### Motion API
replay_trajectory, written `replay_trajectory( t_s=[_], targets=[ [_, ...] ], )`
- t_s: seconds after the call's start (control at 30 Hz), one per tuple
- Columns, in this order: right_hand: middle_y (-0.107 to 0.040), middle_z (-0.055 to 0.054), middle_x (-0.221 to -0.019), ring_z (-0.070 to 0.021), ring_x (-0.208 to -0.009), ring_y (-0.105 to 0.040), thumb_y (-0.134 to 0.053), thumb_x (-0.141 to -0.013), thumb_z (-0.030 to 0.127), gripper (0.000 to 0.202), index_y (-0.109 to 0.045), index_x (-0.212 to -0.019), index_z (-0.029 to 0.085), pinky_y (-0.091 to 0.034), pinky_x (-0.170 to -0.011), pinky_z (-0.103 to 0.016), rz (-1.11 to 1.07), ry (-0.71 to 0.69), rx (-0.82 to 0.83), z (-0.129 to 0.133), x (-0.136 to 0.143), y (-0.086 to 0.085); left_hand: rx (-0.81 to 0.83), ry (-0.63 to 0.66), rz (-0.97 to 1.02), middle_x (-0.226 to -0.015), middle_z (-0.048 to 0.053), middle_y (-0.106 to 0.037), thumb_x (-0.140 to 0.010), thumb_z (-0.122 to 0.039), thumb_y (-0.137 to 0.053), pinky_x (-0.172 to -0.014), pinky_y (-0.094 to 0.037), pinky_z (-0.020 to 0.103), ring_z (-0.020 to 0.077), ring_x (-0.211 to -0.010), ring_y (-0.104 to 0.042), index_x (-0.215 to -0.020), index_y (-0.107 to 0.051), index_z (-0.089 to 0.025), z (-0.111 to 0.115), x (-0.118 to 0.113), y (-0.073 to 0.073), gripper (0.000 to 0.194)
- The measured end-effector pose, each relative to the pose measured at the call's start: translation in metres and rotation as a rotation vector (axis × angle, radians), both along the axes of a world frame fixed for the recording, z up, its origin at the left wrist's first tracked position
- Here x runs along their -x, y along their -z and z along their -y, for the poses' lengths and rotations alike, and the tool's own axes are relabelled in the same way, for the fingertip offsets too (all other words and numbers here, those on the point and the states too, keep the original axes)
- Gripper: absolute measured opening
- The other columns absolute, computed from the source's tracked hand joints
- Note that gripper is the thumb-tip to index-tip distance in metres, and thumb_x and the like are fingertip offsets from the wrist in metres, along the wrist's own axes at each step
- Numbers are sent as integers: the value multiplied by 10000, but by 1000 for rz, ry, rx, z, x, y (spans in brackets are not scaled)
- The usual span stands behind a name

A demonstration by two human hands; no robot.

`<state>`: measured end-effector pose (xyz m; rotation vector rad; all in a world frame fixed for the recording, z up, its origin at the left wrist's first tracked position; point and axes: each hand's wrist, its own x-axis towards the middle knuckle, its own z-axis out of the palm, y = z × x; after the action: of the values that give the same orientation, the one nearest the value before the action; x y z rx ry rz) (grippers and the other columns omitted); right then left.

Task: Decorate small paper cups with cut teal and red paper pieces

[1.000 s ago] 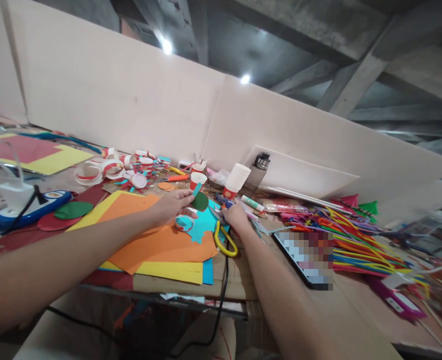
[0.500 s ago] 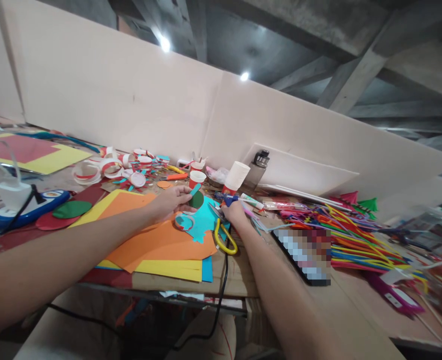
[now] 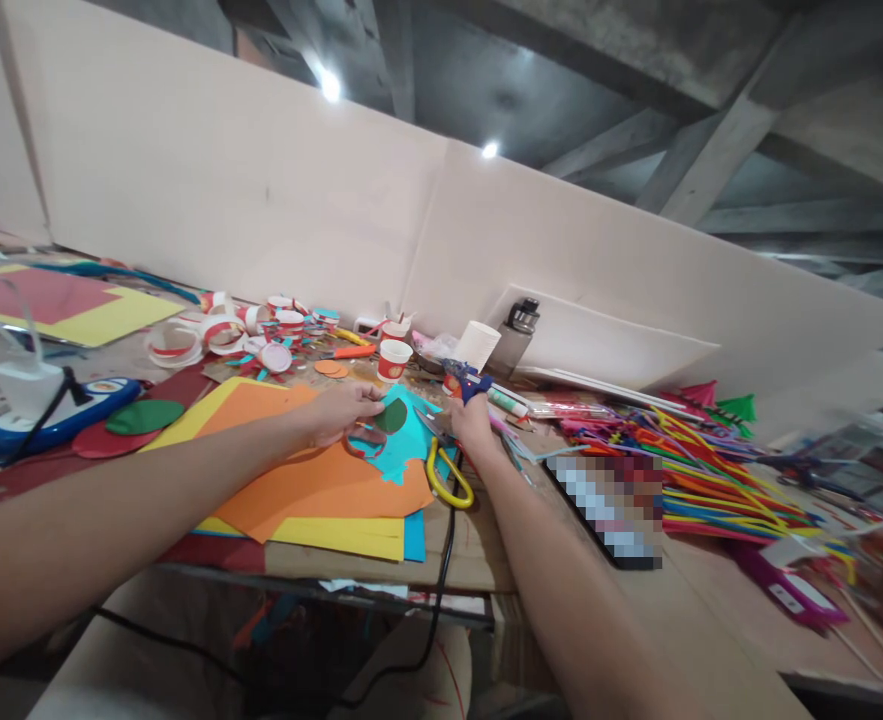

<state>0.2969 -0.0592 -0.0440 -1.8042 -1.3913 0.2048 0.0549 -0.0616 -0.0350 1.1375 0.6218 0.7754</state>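
Note:
My left hand is closed, its fingertips pinching the edge of a dark green paper disc. Just under those fingers is a red-edged ring, partly hidden. My right hand is wrapped round a blue glue gun, whose nozzle points left towards the paper cups. Beneath the disc lies a cut turquoise sheet, on top of orange paper and yellow paper. Scissors with yellow handles rest beside my right wrist.
Paper cups and a grey bottle stand at the back. Cut cup rings lie left. Colourful pipe cleaners and a phone lie right. A blue power strip sits far left. A black cable hangs over the table edge.
The glue gun has been raised and turned, its nozzle showing further left. The light turquoise strip seen at my left fingers is out of sight, and the disc sits slightly lower.

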Motion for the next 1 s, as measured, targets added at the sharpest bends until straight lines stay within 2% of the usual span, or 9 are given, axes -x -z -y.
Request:
replay_trajectory(
  t_s=[0.1, 0.2, 0.33, 0.4, 0.57, 0.73, 0.87, 1.0],
  targets=[
    [-674, -100, -873, -195, -710, -653, -399, -818, 189, 341, -472, -1147, 140, -530, -606, -287, -100, 35, -66, 3, -1, -5, 14, -21, 33, -795, 81, -685, -694, -229, -790, -638, -592, 329, 161, -682, -671, -831, -613, -112, -1, 0, -1, 252],
    [-664, -108, -925, -178, -697, -649, -384, -820, 198, 346, -430, -1159, 145, -540, -637, -289, -153, 47, -154, 10, -4, -16, 14, -57, 80, -780, 55, -669, -732, -186, -752, -622, -594, 306, 144, -673, -661, -826, -608, -116, 0, 0, -5, 186],
    [-643, -122, -1047, -151, -635, -621, -385, -836, 245, 356, -373, -1184, 170, -534, -591, -294, -279, -53, -342, 20, 0, -26, 16, -96, 90, -783, 36, -656, -756, -159, -722, -654, -603, 310, 140, -686, -667, -823, -592, -123, 2, 0, -9, 151],
    [-639, -118, -1047, -151, -630, -619, -391, -845, 275, 341, -363, -1173, 189, -529, -563, -295, -375, -49, -387, 21, 4, -25, 19, -89, 69, -802, 47, -663, -766, -158, -711, -648, -602, 313, 144, -684, -669, -836, -594, -122, 2, 0, -8, 141],
    [-643, -112, -982, -170, -713, -659, -317, -870, 311, 318, -338, -1165, 192, -545, -600, -300, -493, 115, -335, 8, 2, -8, -35, -10, 40, -790, 65, -681, -753, -201, -729, -591, -573, 263, 135, -641, -657, -846, -603, -108, 2, -3, -4, 183],
    [-641, -125, -1015, -174, -731, -656, -399, -846, 327, 395, -354, -1206, 169, -547, -615, -296, -482, 116, -337, 6, -4, -6, -106, 70, 35, -790, 47, -689, -769, -259, -727, -546, -540, 217, 102, -583, -631, -893, -599, -115, 9, -8, -7, 229],
    [-636, -115, -1065, -187, -803, -644, -484, -794, 277, 460, -412, -1235, 165, -539, -681, -307, -402, 62, -391, 13, -6, -13, -8, -50, 106, -808, 47, -694, -780, -161, -703, -602, -571, 223, 105, -606, -659, -902, -609, -117, 6, -16, -12, 160],
    [-640, -64, -920, -176, -702, -595, -528, -758, 262, 473, -455, -1215, 165, -521, -624, -305, -372, -39, -388, 19, -9, -17, 81, -208, 138, -760, 61, -688, -793, -56, -644, -636, -581, 229, 120, -628, -669, -801, -625, -99, -8, -26, -21, 48]
  ],
)
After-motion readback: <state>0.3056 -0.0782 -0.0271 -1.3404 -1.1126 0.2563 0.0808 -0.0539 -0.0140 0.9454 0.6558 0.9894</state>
